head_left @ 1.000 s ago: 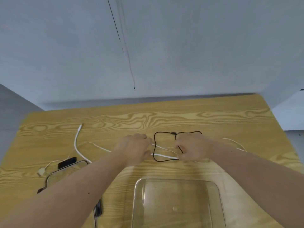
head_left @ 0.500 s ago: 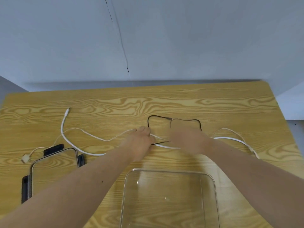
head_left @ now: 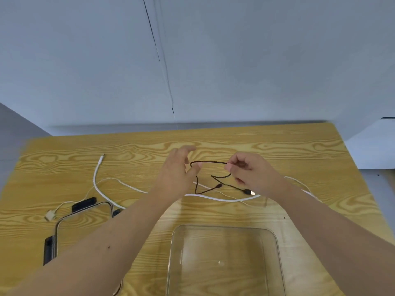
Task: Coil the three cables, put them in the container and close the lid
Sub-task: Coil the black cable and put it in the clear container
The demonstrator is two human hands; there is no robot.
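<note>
A thin black cable (head_left: pixel 210 162) is stretched in a loop between both hands, lifted off the wooden table (head_left: pixel 277 150). My left hand (head_left: pixel 178 171) pinches its left bend with thumb and forefinger, other fingers spread. My right hand (head_left: pixel 249 171) pinches its right end; the plugs dangle below. A thick white cable (head_left: pixel 97 184) and a thin white cable (head_left: pixel 119 180) lie on the table under the hands. The clear container (head_left: pixel 277 248) stands empty at the near edge.
The transparent lid (head_left: pixel 57 225) with black clips lies flat at the left, partly under my left forearm. A white plug (head_left: pixel 50 215) of the thin cable lies beside it. A grey wall rises behind the table's far edge.
Both hands have lifted the black cable off the table and drawn it into a loop between them. The camera view has shifted slightly.
</note>
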